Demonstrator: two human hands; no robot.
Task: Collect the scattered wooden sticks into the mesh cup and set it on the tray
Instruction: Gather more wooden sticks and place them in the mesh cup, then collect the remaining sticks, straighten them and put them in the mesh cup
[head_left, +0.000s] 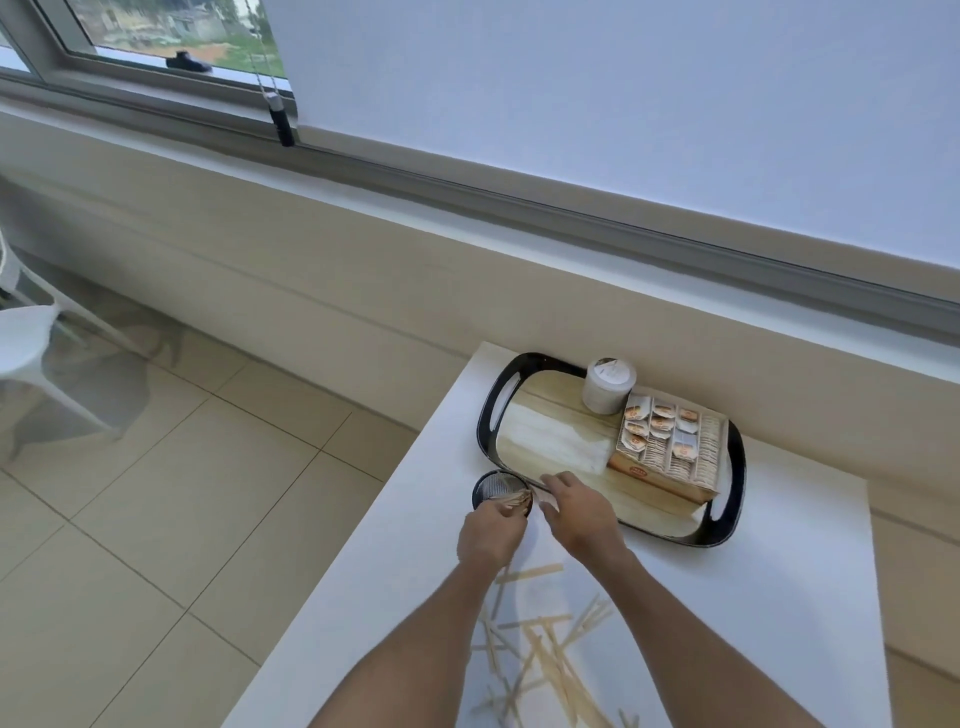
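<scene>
The black mesh cup (497, 487) stands on the white table (779, 597), just left of the tray's near left corner. My left hand (491, 535) holds a bunch of wooden sticks (511, 501) with their tips over the cup's rim. My right hand (579, 512) rests beside the cup on its right, fingers curled at the rim and the stick tips; whether it grips anything is unclear. Several loose wooden sticks (545, 654) lie scattered on the table between my forearms. The tray (550, 441) has a black rim and a wood-look floor.
On the tray stand a white lidded cup (609, 385) at the back and a cardboard box of sachets (670, 447) on the right. The table's left edge drops to a tiled floor (182, 493). A white chair (31, 338) stands far left.
</scene>
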